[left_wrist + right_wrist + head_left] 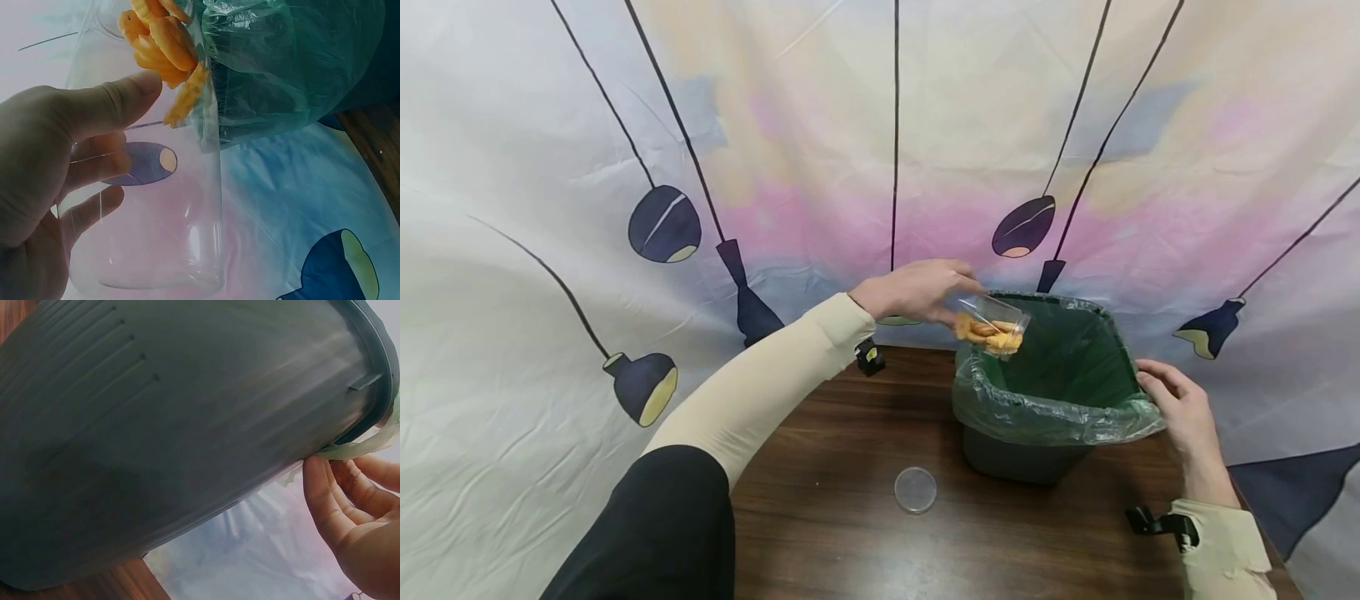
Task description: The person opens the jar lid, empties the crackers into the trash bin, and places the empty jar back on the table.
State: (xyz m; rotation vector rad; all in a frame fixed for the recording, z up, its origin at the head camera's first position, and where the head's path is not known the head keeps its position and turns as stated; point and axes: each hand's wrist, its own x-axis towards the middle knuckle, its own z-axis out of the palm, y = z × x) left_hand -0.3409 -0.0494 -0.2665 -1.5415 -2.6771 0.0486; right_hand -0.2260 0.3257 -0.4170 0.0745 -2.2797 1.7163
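My left hand (pixel 917 289) gripping one clear plastic cup (pixel 996 323) of orange snacks (pixel 988 332) tipped over one bin (pixel 1037 454) with a green liner (pixel 1060 412), my right hand (pixel 1180 408) touching its rim with relaxed fingers, one round lid (pixel 915 489) on the wooden table (pixel 850 517), no readable writing, lamp-print curtain (pixel 550 208) behind.

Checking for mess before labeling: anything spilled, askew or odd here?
Nothing spilled. The clear container, gripped by the left hand, is tipped over the bin, with orange snacks at its mouth. Its lid lies apart on the table.
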